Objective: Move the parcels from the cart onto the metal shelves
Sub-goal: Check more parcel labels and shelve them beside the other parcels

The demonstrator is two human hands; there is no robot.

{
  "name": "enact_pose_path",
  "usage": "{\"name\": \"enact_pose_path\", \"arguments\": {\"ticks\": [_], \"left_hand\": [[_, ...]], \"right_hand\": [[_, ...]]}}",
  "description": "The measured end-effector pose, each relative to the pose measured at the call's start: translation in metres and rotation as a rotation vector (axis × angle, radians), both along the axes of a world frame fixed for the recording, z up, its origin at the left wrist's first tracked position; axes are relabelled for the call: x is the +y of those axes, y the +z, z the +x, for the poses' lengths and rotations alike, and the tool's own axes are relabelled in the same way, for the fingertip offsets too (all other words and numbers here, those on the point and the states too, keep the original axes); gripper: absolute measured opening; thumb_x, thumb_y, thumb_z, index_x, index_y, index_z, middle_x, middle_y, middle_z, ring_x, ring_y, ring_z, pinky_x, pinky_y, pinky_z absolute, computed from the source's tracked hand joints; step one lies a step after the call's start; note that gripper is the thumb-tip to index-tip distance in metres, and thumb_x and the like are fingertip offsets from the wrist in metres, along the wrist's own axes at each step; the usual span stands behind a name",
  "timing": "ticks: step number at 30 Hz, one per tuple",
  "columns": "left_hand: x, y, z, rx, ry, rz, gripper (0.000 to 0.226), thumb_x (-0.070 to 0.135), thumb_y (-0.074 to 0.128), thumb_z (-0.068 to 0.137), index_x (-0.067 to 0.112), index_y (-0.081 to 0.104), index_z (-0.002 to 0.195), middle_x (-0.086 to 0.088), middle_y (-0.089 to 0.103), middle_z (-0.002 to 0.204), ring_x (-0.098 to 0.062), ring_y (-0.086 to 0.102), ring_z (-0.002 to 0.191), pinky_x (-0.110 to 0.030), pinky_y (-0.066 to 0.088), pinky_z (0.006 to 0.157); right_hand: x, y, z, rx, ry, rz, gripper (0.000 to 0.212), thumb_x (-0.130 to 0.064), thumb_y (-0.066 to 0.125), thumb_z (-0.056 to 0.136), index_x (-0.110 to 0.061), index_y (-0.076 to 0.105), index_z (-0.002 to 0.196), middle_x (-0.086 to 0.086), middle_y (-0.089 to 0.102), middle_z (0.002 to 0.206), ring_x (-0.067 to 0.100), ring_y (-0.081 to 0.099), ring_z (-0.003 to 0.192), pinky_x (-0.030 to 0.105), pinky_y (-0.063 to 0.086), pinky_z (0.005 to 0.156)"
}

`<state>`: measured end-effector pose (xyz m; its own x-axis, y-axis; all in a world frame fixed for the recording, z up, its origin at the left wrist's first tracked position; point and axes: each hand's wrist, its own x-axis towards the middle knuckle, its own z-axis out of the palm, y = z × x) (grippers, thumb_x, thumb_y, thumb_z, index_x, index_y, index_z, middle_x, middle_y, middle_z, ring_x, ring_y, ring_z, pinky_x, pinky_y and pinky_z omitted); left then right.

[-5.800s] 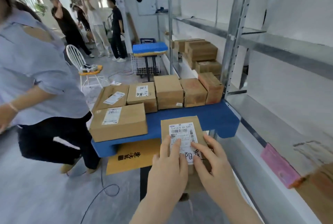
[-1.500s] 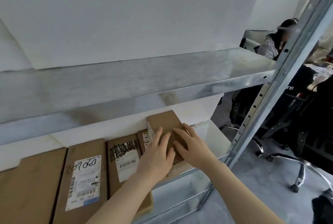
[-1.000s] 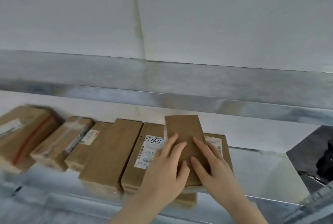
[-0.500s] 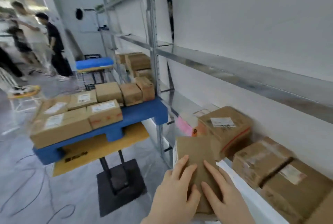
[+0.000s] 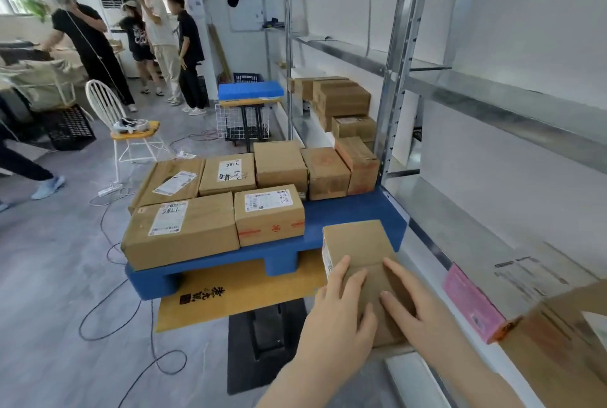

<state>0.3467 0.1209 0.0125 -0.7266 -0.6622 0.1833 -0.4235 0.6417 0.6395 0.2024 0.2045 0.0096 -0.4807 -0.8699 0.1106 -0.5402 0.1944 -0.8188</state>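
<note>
Our left hand (image 5: pixel 338 305) and right hand (image 5: pixel 415 310) press flat-fingered on the lower-centre parcel (image 5: pixel 356 243); probably light, stiff cardboard; take its sides.

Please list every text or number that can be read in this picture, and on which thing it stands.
"1186", handwritten and rotated, on the label of the large front parcel.
"1186" again, on the label of the back-row parcel.
Too blurred: black characters on the yellow board, all printed label text, the pink label.
</note>
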Motion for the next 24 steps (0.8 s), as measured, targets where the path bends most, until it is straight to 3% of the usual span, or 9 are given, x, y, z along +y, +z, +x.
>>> {"name": "enact_pose_path", "arguments": {"ticks": [6,12,17,21,24], "left_hand": [[-0.098,-0.015,-0.106,-0.072,0.063,0.085,0.053,0.039,0.038,0.097,0.029,0.021,0.146,0.013,-0.007,0.157,-0.021,0.034,0.135,-0.032,0.038,0.105],[-0.175,-0.046,-0.169,-0.126,0.194,0.271,0.057,0.033,0.040,0.098,0.022,0.017,0.149,0.003,-0.012,0.158,-0.031,0.031,0.135,-0.035,0.035,0.106],[-0.203,-0.072,-0.175,-0.221,0.099,0.334,0.058,0.028,0.043,0.096,0.017,0.020,0.148,0.001,-0.011,0.157,-0.028,0.027,0.139,-0.036,0.034,0.107],[-0.234,-0.057,-0.158,-0.243,0.151,0.200,0.047,0.030,0.043,0.096,0.027,0.036,0.142,0.005,0.017,0.156,-0.020,0.026,0.137,-0.032,0.032,0.105],[-0.281,-0.047,-0.144,-0.337,0.153,-0.109,0.044,0.032,0.040,0.095,0.029,0.038,0.139,0.005,0.027,0.152,-0.021,0.021,0.138,-0.039,0.021,0.111]], "right_hand": [[-0.118,-0.012,-0.113,0.069,0.073,0.090,0.048,-0.037,0.050,0.095,-0.040,0.035,0.141,-0.019,0.038,0.144,-0.001,0.036,0.130,0.027,0.035,0.108],[-0.231,-0.040,-0.185,0.127,0.283,0.259,0.049,-0.038,0.048,0.096,-0.042,0.031,0.142,-0.020,0.033,0.147,-0.004,0.033,0.129,0.025,0.032,0.107],[-0.275,-0.066,-0.213,0.163,0.454,0.384,0.049,-0.032,0.049,0.097,-0.047,0.032,0.140,-0.020,0.033,0.147,-0.001,0.035,0.131,0.022,0.033,0.104],[-0.289,-0.070,-0.228,0.124,0.491,0.453,0.049,-0.027,0.049,0.098,-0.049,0.034,0.139,-0.021,0.032,0.148,0.001,0.035,0.131,0.021,0.034,0.102],[-0.300,-0.061,-0.230,0.143,0.513,0.498,0.052,-0.024,0.049,0.098,-0.052,0.033,0.139,-0.020,0.025,0.152,0.004,0.030,0.137,0.027,0.032,0.108]]}}
